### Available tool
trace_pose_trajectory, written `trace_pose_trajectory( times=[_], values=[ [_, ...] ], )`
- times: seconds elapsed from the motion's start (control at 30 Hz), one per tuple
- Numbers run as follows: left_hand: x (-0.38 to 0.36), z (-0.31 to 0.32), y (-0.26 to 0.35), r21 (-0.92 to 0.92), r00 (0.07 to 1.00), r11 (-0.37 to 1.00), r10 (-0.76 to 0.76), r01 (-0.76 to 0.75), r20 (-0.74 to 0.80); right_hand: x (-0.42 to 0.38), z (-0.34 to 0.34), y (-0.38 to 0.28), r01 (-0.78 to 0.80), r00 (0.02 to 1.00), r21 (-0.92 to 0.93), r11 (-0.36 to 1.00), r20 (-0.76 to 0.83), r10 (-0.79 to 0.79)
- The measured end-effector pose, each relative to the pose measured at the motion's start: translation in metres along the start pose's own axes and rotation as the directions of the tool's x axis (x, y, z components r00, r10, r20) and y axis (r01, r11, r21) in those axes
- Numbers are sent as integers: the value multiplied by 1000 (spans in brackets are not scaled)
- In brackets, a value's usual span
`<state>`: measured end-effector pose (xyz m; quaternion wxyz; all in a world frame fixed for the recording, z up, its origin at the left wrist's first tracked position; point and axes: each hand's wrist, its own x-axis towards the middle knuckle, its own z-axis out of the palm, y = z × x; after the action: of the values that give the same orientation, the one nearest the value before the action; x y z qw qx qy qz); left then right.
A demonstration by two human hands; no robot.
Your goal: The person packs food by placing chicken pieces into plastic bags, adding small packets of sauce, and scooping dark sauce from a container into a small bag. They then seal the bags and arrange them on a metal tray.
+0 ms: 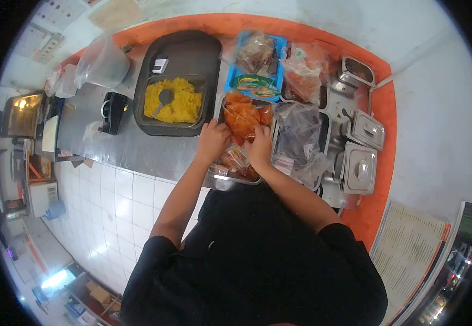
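A metal tray (216,182) in front of my body holds a clear bag of orange food (241,117) and, nearer to me, small clear packets of brownish-orange food (235,159). My left hand (214,140) rests at the tray's left side against the bag, its fingers bent and their tips partly hidden. On the right, my right hand (260,145) touches the lower right part of the same bag, with fingers bent over the plastic. Whether either hand grips the plastic is too small to tell.
Left of the tray, a black container (151,126) holds yellow food (181,98) with a scoop. Behind stands a blue basket (230,81) with bags. Plastic bags (298,133) and lidded steel pans (359,168) are on the right. A plastic tub (103,65) stands far left.
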<state>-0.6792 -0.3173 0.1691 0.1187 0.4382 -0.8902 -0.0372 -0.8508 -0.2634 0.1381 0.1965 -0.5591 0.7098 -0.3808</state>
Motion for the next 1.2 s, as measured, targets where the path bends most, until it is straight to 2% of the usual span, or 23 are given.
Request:
trace_pose_trajectory(
  times=[0.13, 0.23, 0.3, 0.4, 0.53, 0.63, 0.73, 0.83, 0.93, 1.03, 1.13, 1.2],
  values=[
    [19, -4, 1, -6, 994, 1000, -31, 31, -104, 11, -10, -13, -92, 985, -156, 983, 128, 112],
    [34, 0, -6, -28, 987, 995, -100, 98, -126, 21, -4, -5, -86, 980, -196, 977, 160, 118],
    [41, 5, -12, -71, 978, 986, -161, 152, -131, 35, -2, 1, -77, 986, -193, 978, 129, 103],
    [44, 8, -16, -104, 971, 990, -120, 100, -207, 52, 4, 16, -37, 991, -180, 983, 120, 60],
    [43, 19, -18, -115, 977, 987, -130, 111, -169, 67, 9, 36, 58, 995, -144, 988, 84, -46],
    [38, 22, -18, -147, 973, 982, -145, 119, -181, 74, 4, 41, 21, 984, -72, 997, 179, -8],
    [34, 24, -17, -183, 967, 974, -167, 132, -192, 86, -9, 32, 105, 994, -75, 992, 22, -104],
    [35, 25, -11, -209, 956, 963, -213, 171, -203, 108, -17, 25, 80, 993, -80, 994, -82, -87],
    [42, 25, -7, -236, 917, 943, -294, 233, -269, 111, -27, 14, 160, 978, -47, 986, -131, -165],
    [39, 23, -3, -240, 877, 920, -375, 311, -300, 89, -56, -10, -43, 979, -163, 986, 191, 74],
    [29, 27, -7, -212, 893, 914, -391, 347, -224, 49, -82, -3, 284, 910, -385, 878, 396, -121],
    [22, 33, -10, -224, 906, 905, -399, 363, -144, 41, -80, 12, 317, 910, -440, 840, 390, -139]
  ],
)
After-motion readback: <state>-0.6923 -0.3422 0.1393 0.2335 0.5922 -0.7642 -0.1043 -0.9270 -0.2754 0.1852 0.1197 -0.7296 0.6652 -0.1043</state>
